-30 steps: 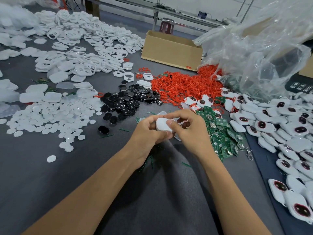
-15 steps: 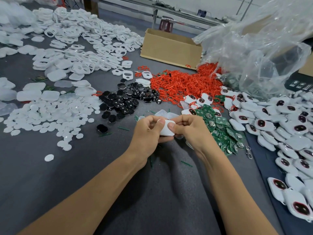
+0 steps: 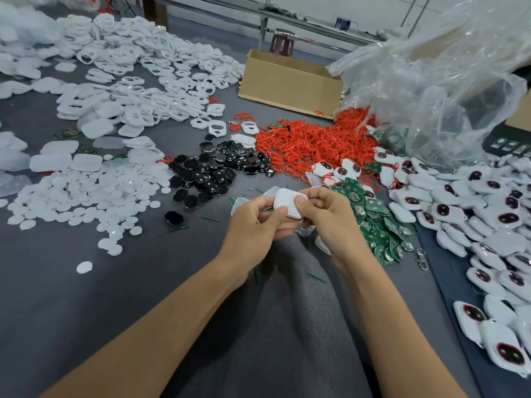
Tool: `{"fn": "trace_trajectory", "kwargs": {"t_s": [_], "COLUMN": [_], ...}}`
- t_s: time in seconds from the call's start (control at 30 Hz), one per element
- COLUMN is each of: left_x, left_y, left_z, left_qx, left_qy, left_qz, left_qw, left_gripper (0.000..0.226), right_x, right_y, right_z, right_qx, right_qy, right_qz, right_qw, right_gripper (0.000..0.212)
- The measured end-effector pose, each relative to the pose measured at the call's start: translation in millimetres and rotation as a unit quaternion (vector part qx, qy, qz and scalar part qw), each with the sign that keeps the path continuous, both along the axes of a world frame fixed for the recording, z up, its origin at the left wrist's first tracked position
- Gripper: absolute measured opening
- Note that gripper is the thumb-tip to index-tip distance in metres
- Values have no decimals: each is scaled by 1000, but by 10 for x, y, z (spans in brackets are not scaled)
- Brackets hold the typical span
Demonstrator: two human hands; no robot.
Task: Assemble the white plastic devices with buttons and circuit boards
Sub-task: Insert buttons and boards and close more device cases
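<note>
Both hands are closed on one white casing point(image 3: 287, 203), held just above the grey table cover point(image 3: 115, 297) in front of the person. The left hand point(image 3: 253, 225) pinches its near-left edge with the thumb on top, and the right hand point(image 3: 330, 219) pinches the right edge the same way. I'd guess the two halves are being pressed together, so the main risk is an uneven squeeze. If one side snaps first, the shell could close crooked or trap the board inside, which I cannot see. A slipping thumb could also flick the piece into the green circuit boards point(image 3: 373, 225) just beside the right hand, or among the finished devices point(image 3: 474, 202) farther right, where it would be hard to pick out. No brand or writing is readable. The dark panel point(image 3: 508, 145) beneath the plastic bag point(image 3: 431, 81) bears small white marks too tiny to read.
</note>
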State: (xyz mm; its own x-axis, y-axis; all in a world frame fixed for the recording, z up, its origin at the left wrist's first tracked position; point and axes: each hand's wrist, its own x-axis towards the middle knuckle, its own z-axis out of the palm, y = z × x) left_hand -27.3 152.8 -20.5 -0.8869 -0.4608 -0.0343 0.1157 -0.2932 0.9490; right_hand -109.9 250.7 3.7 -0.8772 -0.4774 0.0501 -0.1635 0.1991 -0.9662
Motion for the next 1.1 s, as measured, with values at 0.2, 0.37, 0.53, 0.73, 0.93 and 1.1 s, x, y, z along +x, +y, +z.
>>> {"fn": "trace_trajectory", "kwargs": {"t_s": [0.2,0.37,0.53,0.73,0.93,1.1], "left_x": [-17,-12,-13,-11,16,27], "left_y": [-39,-11,-4,-43,-59,-98], "left_z": [-16,-34,-15,-1,37,57], "left_qx": [-6,-43,-31,-6,42,69], "left_qy": [-25,-32,-30,-26,0,7], "left_qz": [39,65,67,54,4,-10], "left_qw": [999,996,997,998,999,998], "left_gripper": [14,13,14,12,29,26], "right_x": [-9,-14,-12,18,-19,-43], "right_y": [29,36,16,21,95,145], "right_z": [22,15,-1,24,57,86], "right_qx": [51,112,116,103,127,132], "right_qy": [87,141,158,292,327,318], "right_qz": [79,115,98,35,83,117], "right_qw": [992,977,976,950,933,931], "right_gripper": [12,27,35,40,26,22]}}
